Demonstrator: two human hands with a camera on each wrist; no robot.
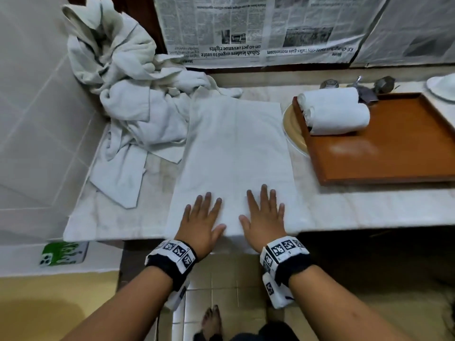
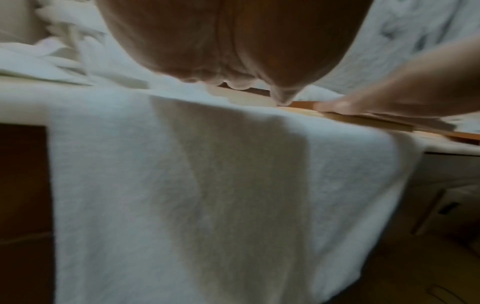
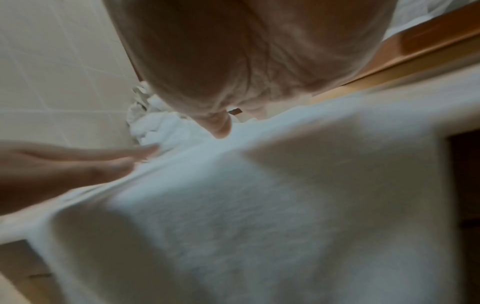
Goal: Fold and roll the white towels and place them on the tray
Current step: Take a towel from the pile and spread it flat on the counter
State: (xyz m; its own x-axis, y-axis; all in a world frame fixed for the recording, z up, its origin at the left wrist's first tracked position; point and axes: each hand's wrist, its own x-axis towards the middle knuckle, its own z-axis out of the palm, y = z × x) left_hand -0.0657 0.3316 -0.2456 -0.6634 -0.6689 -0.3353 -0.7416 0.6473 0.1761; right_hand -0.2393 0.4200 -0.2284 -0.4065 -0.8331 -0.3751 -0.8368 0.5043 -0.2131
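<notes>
A folded white towel [image 1: 234,153] lies lengthwise on the marble counter [image 1: 369,207], its near end hanging over the front edge [image 2: 207,195] [image 3: 259,226]. My left hand [image 1: 203,217] and right hand [image 1: 264,212] rest flat on its near part, side by side, fingers straight and spread. Two rolled white towels [image 1: 337,114] lie at the near-left corner of the brown wooden tray [image 1: 394,156] on the right. A heap of loose white towels [image 1: 128,94] fills the back left corner.
A yellowish plate [image 1: 294,134] sits partly under the tray's left side. Taps [image 1: 357,84] stand behind the tray, newspaper [image 1: 258,28] covers the wall behind. A green phone [image 1: 64,253] lies on a ledge lower left. My bare foot [image 1: 211,318] is on the tiled floor.
</notes>
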